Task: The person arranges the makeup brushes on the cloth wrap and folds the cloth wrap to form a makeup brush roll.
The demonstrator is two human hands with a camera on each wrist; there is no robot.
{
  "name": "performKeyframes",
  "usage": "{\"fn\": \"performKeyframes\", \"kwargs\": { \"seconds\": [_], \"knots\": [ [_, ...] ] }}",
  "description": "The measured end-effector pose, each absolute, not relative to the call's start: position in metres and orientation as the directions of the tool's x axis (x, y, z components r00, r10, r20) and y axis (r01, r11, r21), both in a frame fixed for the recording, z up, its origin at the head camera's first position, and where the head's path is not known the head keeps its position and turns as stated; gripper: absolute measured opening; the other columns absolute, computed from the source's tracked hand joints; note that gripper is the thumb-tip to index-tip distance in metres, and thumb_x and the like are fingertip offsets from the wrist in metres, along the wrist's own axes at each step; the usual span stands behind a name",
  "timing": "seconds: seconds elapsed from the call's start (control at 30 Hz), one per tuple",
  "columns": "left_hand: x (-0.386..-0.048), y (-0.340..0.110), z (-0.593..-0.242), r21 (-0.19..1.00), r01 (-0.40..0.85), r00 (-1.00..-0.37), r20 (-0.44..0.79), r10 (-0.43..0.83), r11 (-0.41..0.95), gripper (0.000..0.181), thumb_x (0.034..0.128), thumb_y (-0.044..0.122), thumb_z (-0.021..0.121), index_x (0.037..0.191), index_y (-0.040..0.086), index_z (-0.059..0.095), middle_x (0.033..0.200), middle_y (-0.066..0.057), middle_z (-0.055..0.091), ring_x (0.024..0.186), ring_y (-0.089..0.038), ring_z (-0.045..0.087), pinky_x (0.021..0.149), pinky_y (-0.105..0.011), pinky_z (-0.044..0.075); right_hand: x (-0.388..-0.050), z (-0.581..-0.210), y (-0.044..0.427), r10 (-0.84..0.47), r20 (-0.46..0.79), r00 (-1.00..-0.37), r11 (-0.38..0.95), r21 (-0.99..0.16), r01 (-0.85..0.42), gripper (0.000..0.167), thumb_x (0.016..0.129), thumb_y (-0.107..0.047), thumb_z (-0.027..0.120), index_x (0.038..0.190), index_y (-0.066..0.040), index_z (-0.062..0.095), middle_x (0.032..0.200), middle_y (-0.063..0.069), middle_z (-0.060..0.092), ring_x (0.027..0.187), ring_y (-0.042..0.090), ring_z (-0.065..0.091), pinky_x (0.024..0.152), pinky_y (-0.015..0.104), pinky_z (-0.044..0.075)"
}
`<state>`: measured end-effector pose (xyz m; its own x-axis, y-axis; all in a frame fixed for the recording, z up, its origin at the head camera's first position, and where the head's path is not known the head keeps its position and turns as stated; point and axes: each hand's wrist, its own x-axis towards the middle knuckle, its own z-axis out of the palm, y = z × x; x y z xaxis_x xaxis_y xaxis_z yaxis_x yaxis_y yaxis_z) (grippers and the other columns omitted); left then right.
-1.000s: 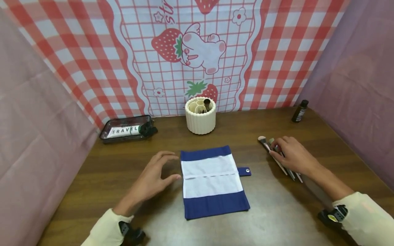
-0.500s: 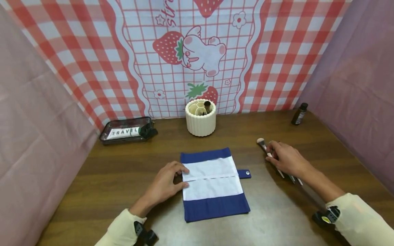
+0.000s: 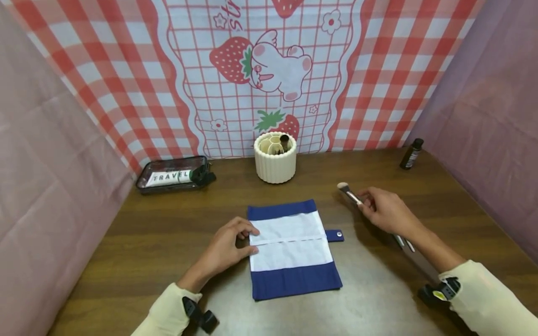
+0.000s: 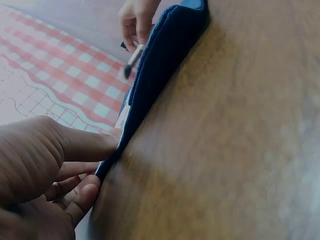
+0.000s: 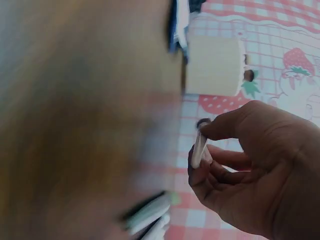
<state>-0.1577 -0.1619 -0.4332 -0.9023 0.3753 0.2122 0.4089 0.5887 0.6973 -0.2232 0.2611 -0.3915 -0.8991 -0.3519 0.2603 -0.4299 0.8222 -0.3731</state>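
Observation:
A blue fabric roll-up case [image 3: 290, 254] with a white inside lies unfolded on the table, its snap strap [image 3: 335, 235] pointing right. My left hand [image 3: 222, 249] pinches the case's left edge, thumb above and fingertips at the underside, as the left wrist view shows with the blue edge [image 4: 160, 65]. My right hand [image 3: 386, 210] holds a makeup brush [image 3: 349, 192] by its pale handle, pale-tipped bristles pointing away to the left. Beneath that hand other brushes [image 3: 404, 242] lie on the table, partly hidden; the right wrist view shows them blurred [image 5: 150, 215].
A cream ribbed cup [image 3: 275, 165] with a dark brush in it stands at the back. Left of it lies a clear black-edged pouch [image 3: 145, 184] containing a white "TRAVEL" tube [image 3: 170, 177]. At the back right stands a small dark bottle [image 3: 411, 155]. Cloth walls enclose the table.
My left hand has moved right to the case's edge and taken hold of it. My right hand has picked one brush from the group and carried it slightly left and up.

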Motion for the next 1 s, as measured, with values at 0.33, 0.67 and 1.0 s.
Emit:
{"fn": "performKeyframes", "kwargs": {
  "seconds": [0.33, 0.67, 1.0],
  "knots": [
    [-0.157, -0.163, -0.429, 0.698, 0.387, -0.906, 0.168, 0.388, 0.602, 0.034, 0.0834, 0.015, 0.084, 0.115, 0.014, 0.071, 0.120, 0.000, 0.057, 0.100, -0.016, 0.055, 0.088, -0.036, 0.050, -0.227, -0.360, 0.223, -0.328, 0.188, -0.926, 0.671, -0.643, -0.368, 0.031, 0.099, -0.027, 0.067, 0.122, -0.006, 0.067, 0.097, 0.007, 0.069, 0.081, 0.021, 0.064, 0.065, 0.033, 0.054],
    [-0.156, -0.164, -0.429, 0.719, 0.392, -0.900, 0.173, 0.399, 0.574, 0.039, 0.0829, 0.013, 0.084, 0.119, 0.011, 0.069, 0.127, -0.005, 0.053, 0.102, -0.018, 0.056, 0.090, -0.037, 0.050, -0.246, -0.350, 0.174, -0.448, 0.144, -0.882, 0.247, -0.929, -0.277, 0.066, 0.097, -0.008, 0.066, 0.153, 0.000, 0.032, 0.116, 0.027, 0.058, 0.076, 0.028, 0.067, 0.071, 0.049, 0.058],
    [-0.157, -0.166, -0.432, 0.721, 0.384, -0.905, 0.171, 0.389, 0.577, 0.042, 0.0829, 0.014, 0.084, 0.121, 0.011, 0.067, 0.129, -0.005, 0.052, 0.103, -0.017, 0.056, 0.091, -0.036, 0.049, -0.260, -0.351, 0.117, -0.456, 0.232, -0.859, 0.036, -0.960, -0.279, 0.077, 0.095, 0.005, 0.063, 0.158, -0.012, 0.023, 0.122, 0.029, 0.051, 0.077, 0.025, 0.066, 0.071, 0.056, 0.057]
  ]
}}
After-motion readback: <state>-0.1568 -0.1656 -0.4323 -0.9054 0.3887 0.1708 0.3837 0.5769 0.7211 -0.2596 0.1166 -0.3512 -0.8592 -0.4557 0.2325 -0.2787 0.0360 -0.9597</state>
